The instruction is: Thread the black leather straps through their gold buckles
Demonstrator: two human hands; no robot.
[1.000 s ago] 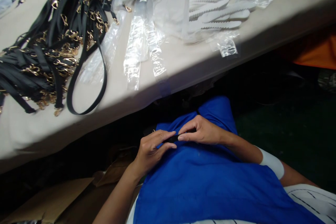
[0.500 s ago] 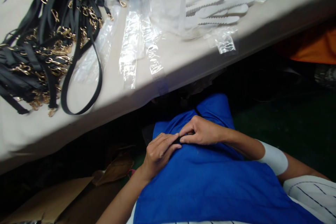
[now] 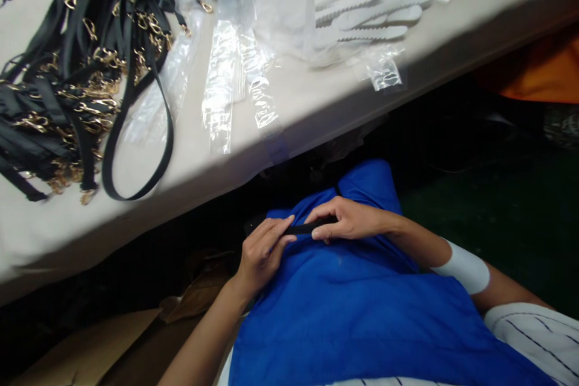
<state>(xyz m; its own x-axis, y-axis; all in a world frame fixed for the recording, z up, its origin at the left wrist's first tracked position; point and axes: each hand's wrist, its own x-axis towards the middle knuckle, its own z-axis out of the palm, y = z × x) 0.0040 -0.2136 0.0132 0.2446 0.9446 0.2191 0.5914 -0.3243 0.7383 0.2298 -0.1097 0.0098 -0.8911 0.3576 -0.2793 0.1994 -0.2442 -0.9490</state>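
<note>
Above the blue apron (image 3: 344,313) on my lap, a narrow black strap (image 3: 301,229) runs between my two hands. My left hand (image 3: 262,253) pinches it between thumb and fingers. On the other side, my right hand (image 3: 350,220) has thumb and fingers closed around the strap, with a short stretch bare between the hands. The strap's ends are hidden by my hands and the dark surroundings.
A cloth-covered table (image 3: 190,175) crosses in front of me. On it lie a heap of black straps (image 3: 81,66) with gold clasps, clear plastic bags (image 3: 219,84) and white serrated pieces (image 3: 371,18). A cardboard box (image 3: 104,344) stands at lower left.
My hands have moved apart, the left one shifting leftward, so a length of black strap now shows between them. The view has shifted slightly.
</note>
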